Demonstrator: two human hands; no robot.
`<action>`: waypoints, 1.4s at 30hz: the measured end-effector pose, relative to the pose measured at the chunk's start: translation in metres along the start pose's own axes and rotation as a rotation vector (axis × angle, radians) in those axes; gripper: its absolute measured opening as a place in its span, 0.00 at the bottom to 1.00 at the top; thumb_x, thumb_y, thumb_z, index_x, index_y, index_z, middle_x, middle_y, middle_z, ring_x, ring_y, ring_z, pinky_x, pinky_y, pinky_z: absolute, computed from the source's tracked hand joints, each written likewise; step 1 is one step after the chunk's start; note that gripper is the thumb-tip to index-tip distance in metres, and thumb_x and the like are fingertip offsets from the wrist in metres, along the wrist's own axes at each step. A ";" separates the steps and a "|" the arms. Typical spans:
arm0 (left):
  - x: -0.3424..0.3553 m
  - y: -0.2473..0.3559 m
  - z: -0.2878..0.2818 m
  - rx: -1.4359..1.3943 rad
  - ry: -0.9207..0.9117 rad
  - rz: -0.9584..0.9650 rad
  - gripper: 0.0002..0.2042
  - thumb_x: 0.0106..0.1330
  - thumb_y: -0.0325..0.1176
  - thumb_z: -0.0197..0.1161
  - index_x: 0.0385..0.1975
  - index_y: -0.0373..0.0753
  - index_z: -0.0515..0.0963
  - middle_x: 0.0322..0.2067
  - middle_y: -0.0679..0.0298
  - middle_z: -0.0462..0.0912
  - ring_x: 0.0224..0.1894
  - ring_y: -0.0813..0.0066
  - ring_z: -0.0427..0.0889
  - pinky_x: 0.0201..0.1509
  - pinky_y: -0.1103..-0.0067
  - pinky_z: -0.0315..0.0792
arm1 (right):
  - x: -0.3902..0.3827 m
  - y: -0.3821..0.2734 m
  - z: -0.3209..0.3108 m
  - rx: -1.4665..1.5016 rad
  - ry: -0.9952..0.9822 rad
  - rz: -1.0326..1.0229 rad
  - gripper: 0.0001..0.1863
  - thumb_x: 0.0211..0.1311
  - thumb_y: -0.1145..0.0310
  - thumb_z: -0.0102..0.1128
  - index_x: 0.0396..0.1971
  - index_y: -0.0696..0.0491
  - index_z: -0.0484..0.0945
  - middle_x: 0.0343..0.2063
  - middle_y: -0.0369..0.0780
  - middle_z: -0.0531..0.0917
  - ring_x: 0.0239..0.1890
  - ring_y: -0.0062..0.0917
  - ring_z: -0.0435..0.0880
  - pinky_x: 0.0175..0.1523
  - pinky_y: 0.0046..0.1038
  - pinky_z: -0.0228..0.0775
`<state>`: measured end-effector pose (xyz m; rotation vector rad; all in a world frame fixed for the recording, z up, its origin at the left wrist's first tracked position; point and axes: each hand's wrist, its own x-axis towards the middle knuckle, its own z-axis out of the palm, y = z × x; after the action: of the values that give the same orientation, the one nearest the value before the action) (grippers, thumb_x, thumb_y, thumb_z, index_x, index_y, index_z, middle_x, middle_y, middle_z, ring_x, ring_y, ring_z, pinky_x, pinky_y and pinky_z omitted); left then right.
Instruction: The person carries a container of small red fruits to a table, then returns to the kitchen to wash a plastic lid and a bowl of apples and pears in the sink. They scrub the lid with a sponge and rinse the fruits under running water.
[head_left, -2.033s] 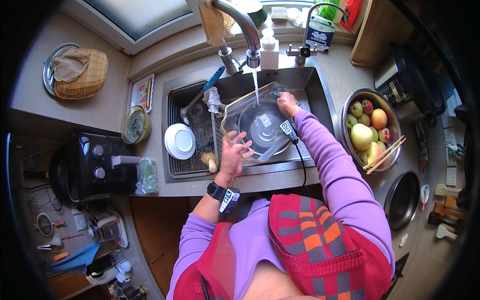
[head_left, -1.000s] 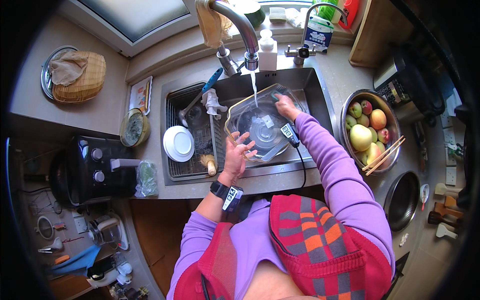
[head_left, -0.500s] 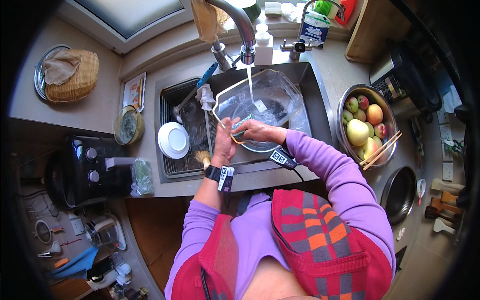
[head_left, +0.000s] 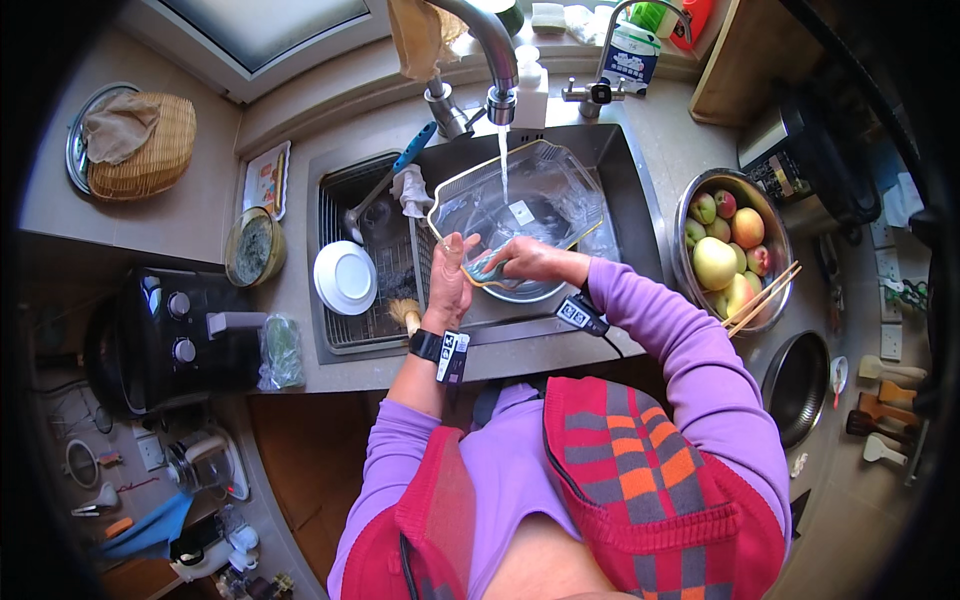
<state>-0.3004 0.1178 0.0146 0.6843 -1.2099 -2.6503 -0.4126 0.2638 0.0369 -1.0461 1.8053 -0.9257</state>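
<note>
Over the sink [head_left: 640, 290] a clear rectangular container [head_left: 560, 180] with a yellowish rim is held tilted. My left hand [head_left: 450, 285] grips its near left corner, thumb up along the rim. With my right hand [head_left: 525, 262] I press a greenish scrubbing cloth [head_left: 486, 268] against the near rim, fingers bent over it. Water [head_left: 504, 160] runs from the faucet [head_left: 501, 105] into the container. A small white square label [head_left: 521, 213] shows through its bottom. Beneath it lies a round shiny vessel [head_left: 520, 292], mostly hidden.
Left of the container, a drain rack [head_left: 345, 335] holds a white bowl [head_left: 345, 278], a blue-handled ladle [head_left: 413, 148] and a brush [head_left: 404, 312]. A steel bowl of fruit [head_left: 690, 285] with chopsticks across it stands at right. A soap bottle [head_left: 530, 95] stands behind the sink.
My right hand has slid a little to the right along the near rim with the cloth. My left hand keeps its grip on the corner, and water still runs.
</note>
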 end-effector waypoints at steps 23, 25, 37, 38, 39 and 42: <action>-0.011 0.004 0.005 -0.008 0.020 -0.165 0.21 0.62 0.43 0.55 0.48 0.40 0.60 0.51 0.52 0.66 0.46 0.49 0.74 0.39 0.56 0.75 | 0.029 0.052 -0.052 -0.247 0.404 0.284 0.24 0.44 0.78 0.50 0.46 0.50 0.75 0.38 0.49 0.79 0.42 0.31 0.79 0.47 0.27 0.69; -0.010 0.000 0.010 -0.041 0.022 -0.171 0.20 0.62 0.42 0.55 0.47 0.41 0.58 0.51 0.53 0.65 0.46 0.48 0.73 0.38 0.56 0.75 | 0.041 0.036 -0.040 -0.104 0.238 0.233 0.24 0.44 0.77 0.50 0.47 0.50 0.75 0.40 0.50 0.78 0.42 0.32 0.79 0.48 0.27 0.68; 0.014 0.004 -0.012 -0.242 -0.087 -0.043 0.11 0.66 0.36 0.50 0.42 0.37 0.69 0.39 0.62 0.77 0.41 0.70 0.78 0.44 0.71 0.74 | 0.025 0.006 -0.104 -0.056 0.509 0.126 0.11 0.42 0.78 0.51 0.26 0.56 0.82 0.25 0.40 0.82 0.29 0.23 0.79 0.38 0.24 0.70; 0.016 0.003 -0.014 -0.242 -0.075 -0.043 0.11 0.66 0.36 0.50 0.42 0.37 0.69 0.39 0.62 0.77 0.41 0.71 0.78 0.44 0.71 0.74 | 0.031 0.009 -0.123 0.008 0.555 0.052 0.12 0.43 0.77 0.49 0.28 0.56 0.81 0.27 0.40 0.82 0.31 0.23 0.79 0.40 0.24 0.70; 0.018 0.001 -0.015 -0.242 -0.062 -0.044 0.11 0.66 0.36 0.50 0.42 0.37 0.69 0.38 0.62 0.77 0.40 0.71 0.78 0.44 0.72 0.74 | 0.041 0.011 -0.135 0.046 0.602 -0.037 0.12 0.47 0.75 0.50 0.31 0.58 0.80 0.29 0.40 0.82 0.33 0.23 0.79 0.43 0.23 0.68; 0.022 -0.003 -0.018 -0.232 -0.028 0.010 0.11 0.66 0.36 0.50 0.43 0.36 0.69 0.38 0.62 0.77 0.39 0.72 0.78 0.45 0.73 0.73 | 0.075 0.009 -0.159 -0.039 0.493 -0.255 0.11 0.55 0.69 0.50 0.34 0.58 0.78 0.30 0.42 0.81 0.33 0.24 0.77 0.42 0.26 0.67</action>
<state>-0.3112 0.1011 -0.0054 0.6019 -0.8879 -2.7411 -0.5826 0.2281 0.0676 -1.1628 2.1219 -1.4046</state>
